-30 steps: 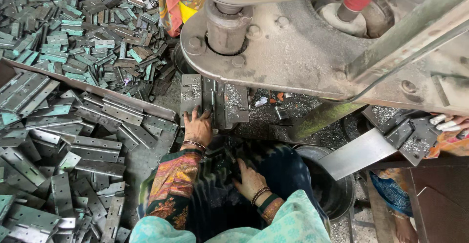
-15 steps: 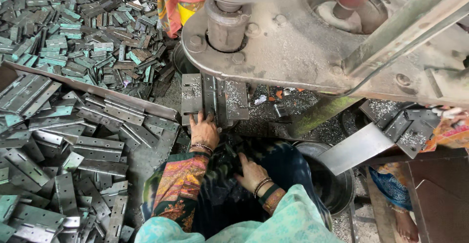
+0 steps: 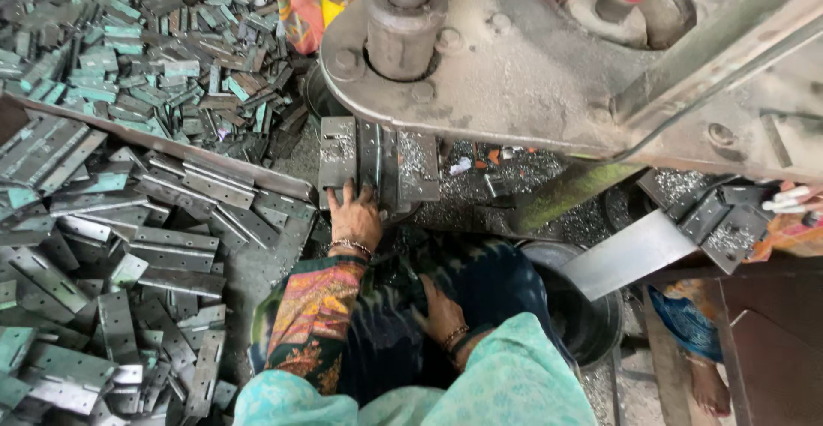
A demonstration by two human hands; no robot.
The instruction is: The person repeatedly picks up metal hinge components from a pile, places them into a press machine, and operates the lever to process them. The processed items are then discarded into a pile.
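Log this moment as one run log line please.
left hand: on die block under press | right hand: resting in lap | hinge plates: piled left

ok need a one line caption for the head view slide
Seated at a heavy press, the left hand rests at the metal die block while the right hand lies in the lap, hinge plates piled alongside.

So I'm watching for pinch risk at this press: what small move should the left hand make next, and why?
Probably draw the left hand back toward the lap, clear of the die block. Its fingers rest on the block's front edge, right under the overhanging press body, touching a metal strip there. The right hand lies in the lap, away from the press.
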